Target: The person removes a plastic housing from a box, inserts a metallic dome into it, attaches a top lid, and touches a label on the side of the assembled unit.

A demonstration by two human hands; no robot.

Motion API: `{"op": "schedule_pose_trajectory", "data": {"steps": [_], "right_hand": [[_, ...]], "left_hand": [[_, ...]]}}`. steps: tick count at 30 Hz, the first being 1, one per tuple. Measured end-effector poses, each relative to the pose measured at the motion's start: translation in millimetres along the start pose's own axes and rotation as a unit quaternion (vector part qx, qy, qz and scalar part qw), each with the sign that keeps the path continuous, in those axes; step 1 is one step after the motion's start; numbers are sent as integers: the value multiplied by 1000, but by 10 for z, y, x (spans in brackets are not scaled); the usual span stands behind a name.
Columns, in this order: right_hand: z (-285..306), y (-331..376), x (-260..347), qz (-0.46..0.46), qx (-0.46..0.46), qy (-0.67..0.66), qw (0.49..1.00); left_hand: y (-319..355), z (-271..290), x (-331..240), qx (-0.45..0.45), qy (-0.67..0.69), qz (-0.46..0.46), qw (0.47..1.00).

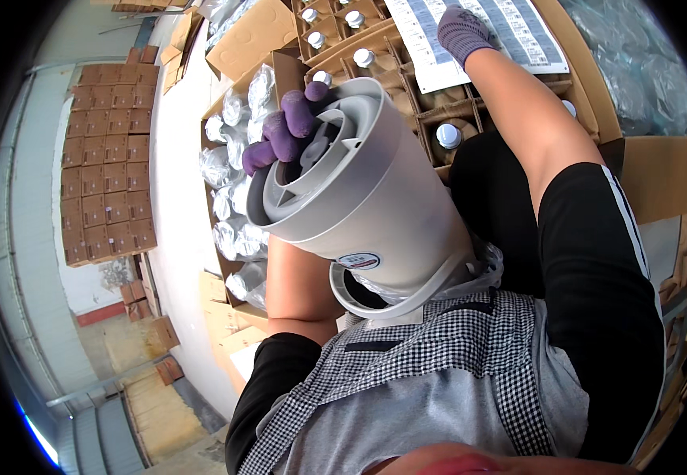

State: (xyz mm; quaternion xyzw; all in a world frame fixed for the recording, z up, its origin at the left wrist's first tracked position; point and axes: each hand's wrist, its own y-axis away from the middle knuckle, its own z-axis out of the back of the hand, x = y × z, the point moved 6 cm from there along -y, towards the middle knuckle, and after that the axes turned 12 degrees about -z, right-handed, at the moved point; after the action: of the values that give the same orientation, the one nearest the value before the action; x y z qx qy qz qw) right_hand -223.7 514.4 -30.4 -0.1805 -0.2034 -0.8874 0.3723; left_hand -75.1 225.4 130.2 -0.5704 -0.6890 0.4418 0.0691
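Note:
A light grey plastic bucket-like container (407, 190) with a loop handle and a round sticker lies tilted across my lap, its ringed round end facing up and left. My left hand (284, 131), in a purple glove, is closed on that ringed end, fingers hooked over the inner rings. My right hand (466, 36), gloved in purple and grey, reaches far forward onto a white sheet of printed labels (518, 39). Its fingers are bunched together at the sheet; whether a single label is between them cannot be seen. The sheet lies over a divided carton.
Under the sheet, the divided carton (474, 111) holds white-capped bottles (448, 136). Left of it, another carton holds plastic-wrapped items (233, 170). Clear plastic bags (636, 63) lie at the far right. Stacked brown boxes (110, 158) stand at the left wall.

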Motion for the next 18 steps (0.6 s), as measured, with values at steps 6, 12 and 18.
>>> {"op": "schedule_pose_trajectory", "data": {"steps": [6, 12, 18], "right_hand": [[-34, -378, -210, 67, 45, 240, 968], [324, -108, -479, 5, 0, 81, 997], [406, 30, -334, 139, -123, 240, 953]], "left_hand": [[-134, -213, 71, -37, 24, 41, 998], [-178, -318, -110, 92, -22, 24, 995], [-127, -337, -224, 79, -82, 68, 991]]}}
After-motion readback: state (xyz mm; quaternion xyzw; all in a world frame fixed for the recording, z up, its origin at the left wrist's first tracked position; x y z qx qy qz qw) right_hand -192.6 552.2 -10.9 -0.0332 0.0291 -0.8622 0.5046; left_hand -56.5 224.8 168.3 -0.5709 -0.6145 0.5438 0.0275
